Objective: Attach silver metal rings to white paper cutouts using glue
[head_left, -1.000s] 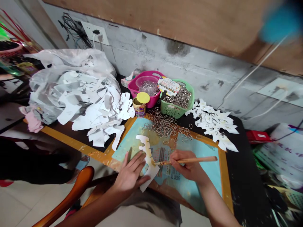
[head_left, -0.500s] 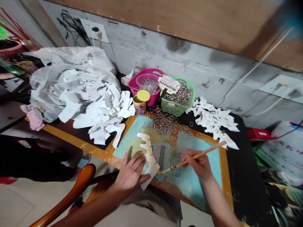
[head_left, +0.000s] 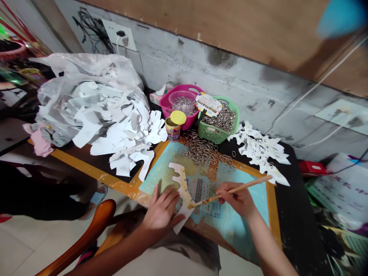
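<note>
A white cut-out piece [head_left: 183, 188] with notched edges and yellowish smears lies on the blue work sheet [head_left: 235, 230]. My left hand [head_left: 162, 207] rests flat along its left edge, fingers outstretched and the thumb over its lower part. In my right hand [head_left: 237, 199] is a thin wooden-handled brush [head_left: 247, 185], closed in a pinch grip. The brush's tip, coated in something yellowish, touches the lower right part of the piece. Beyond my hands, many small metal rings [head_left: 201, 151] are scattered on the sheet.
White cut pieces [head_left: 115, 130] spill from a plastic bag [head_left: 48, 92] at left. An opened tin [head_left: 172, 130], a pink basket [head_left: 189, 122] and a green basket [head_left: 212, 134] of metal parts stand at the back. More white pieces [head_left: 261, 147] lie right. A wooden chair arm [head_left: 86, 237] is lower left.
The brush tip has moved slightly left and up, from the piece's right edge onto its surface. My left hand stays on the piece. The camera view has shifted slightly.
</note>
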`<control>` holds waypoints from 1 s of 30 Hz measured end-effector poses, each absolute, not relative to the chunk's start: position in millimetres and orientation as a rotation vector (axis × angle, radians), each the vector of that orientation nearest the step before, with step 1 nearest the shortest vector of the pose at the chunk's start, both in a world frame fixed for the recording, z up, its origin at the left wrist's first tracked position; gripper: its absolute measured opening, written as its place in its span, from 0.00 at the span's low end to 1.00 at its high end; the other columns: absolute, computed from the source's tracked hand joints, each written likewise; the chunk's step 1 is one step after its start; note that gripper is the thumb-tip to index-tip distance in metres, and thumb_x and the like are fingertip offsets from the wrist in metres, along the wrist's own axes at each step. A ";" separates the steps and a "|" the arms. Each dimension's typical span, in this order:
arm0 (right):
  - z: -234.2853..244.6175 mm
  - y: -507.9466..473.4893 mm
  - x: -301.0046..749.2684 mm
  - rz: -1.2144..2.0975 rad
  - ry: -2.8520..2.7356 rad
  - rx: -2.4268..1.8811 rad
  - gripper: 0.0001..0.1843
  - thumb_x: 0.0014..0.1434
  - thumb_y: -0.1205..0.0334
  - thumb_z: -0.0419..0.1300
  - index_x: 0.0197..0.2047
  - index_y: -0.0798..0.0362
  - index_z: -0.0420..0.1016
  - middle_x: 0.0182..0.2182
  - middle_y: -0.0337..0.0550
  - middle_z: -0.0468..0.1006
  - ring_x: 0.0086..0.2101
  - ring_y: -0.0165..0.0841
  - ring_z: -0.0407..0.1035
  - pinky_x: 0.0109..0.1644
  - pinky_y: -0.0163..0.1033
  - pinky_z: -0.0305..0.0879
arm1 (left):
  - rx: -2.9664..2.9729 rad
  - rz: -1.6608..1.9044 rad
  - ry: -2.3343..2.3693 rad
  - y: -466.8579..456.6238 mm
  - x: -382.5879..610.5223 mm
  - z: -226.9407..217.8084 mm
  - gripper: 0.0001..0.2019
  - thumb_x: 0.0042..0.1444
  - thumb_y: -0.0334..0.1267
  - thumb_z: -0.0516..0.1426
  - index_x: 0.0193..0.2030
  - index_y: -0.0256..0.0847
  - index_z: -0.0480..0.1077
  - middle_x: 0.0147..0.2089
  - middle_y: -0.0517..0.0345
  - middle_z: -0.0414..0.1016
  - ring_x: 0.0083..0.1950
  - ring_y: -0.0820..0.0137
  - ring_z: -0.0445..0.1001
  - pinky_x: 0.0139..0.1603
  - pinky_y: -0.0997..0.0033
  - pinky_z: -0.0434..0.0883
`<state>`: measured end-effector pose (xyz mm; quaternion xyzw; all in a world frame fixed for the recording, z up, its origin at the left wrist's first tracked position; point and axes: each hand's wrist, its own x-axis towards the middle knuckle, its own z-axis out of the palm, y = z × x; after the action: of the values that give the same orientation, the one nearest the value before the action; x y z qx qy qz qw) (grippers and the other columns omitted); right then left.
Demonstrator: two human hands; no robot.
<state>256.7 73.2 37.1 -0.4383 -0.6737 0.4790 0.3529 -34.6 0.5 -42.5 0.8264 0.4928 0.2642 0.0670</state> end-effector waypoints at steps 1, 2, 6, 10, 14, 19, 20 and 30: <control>37.6 73.3 254.7 1.210 -1.767 -1.158 0.18 0.63 0.53 0.61 0.25 0.54 0.78 0.19 0.42 0.77 0.19 0.32 0.73 0.20 0.32 0.68 | 2.494 0.800 1.484 0.3 -34.7 -42.9 0.23 0.62 0.55 0.59 0.53 0.37 0.74 0.52 0.49 0.81 0.60 0.52 0.74 0.77 0.43 0.30; 38.5 73.9 255.7 1.144 -1.772 -1.196 0.19 0.63 0.54 0.62 0.23 0.54 0.77 0.18 0.41 0.76 0.18 0.32 0.72 0.19 0.31 0.67 | 2.500 0.805 1.481 0.1 -34.8 -43.7 0.23 0.62 0.55 0.59 0.53 0.36 0.74 0.52 0.49 0.81 0.60 0.52 0.74 0.77 0.44 0.30; 50.1 82.4 277.3 0.749 -1.580 -1.268 0.17 0.62 0.57 0.64 0.23 0.54 0.78 0.16 0.39 0.74 0.16 0.30 0.69 0.17 0.31 0.66 | 2.519 0.852 1.475 -0.6 -33.8 -49.7 0.23 0.63 0.53 0.59 0.53 0.34 0.73 0.53 0.45 0.81 0.60 0.52 0.74 0.77 0.45 0.30; 76.5 106.7 273.3 0.518 -1.366 -1.143 0.11 0.61 0.58 0.66 0.29 0.55 0.80 0.21 0.39 0.78 0.16 0.30 0.72 0.19 0.33 0.70 | 2.495 0.923 1.463 -1.6 -32.6 -56.9 0.22 0.62 0.50 0.60 0.55 0.34 0.71 0.53 0.43 0.80 0.59 0.52 0.74 0.76 0.40 0.33; 108.5 148.0 220.5 0.548 -1.467 -0.975 0.07 0.65 0.59 0.63 0.39 0.53 0.80 0.26 0.39 0.80 0.21 0.31 0.76 0.26 0.35 0.76 | 2.479 0.915 1.413 -1.7 -32.2 -61.2 0.24 0.59 0.46 0.62 0.57 0.33 0.68 0.53 0.41 0.78 0.59 0.50 0.74 0.75 0.34 0.37; 136.2 203.4 139.0 0.459 -1.870 -0.784 0.09 0.68 0.59 0.58 0.39 0.52 0.77 0.30 0.41 0.79 0.26 0.30 0.74 0.27 0.34 0.70 | 2.410 1.005 1.397 -0.8 -32.0 -65.6 0.25 0.57 0.44 0.61 0.58 0.34 0.66 0.52 0.41 0.78 0.58 0.51 0.75 0.74 0.32 0.43; 138.1 212.7 125.3 0.384 -1.970 -0.745 0.10 0.68 0.59 0.56 0.38 0.53 0.76 0.30 0.41 0.78 0.25 0.30 0.72 0.28 0.34 0.68 | 2.413 1.043 1.388 -0.6 -32.0 -66.7 0.24 0.58 0.44 0.61 0.58 0.34 0.65 0.51 0.41 0.79 0.57 0.52 0.75 0.74 0.33 0.43; 113.3 252.9 71.6 0.120 -2.334 -0.780 0.17 0.69 0.60 0.53 0.28 0.52 0.72 0.26 0.43 0.78 0.25 0.32 0.71 0.30 0.35 0.62 | 2.468 1.111 1.303 8.3 -42.3 -67.7 0.23 0.57 0.36 0.56 0.60 0.37 0.64 0.51 0.39 0.80 0.52 0.53 0.79 0.66 0.43 0.69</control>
<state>71.6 252.9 113.3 -0.2985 -0.8934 0.0461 0.3327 -42.3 8.3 -67.7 0.8197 0.4326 0.3691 0.0688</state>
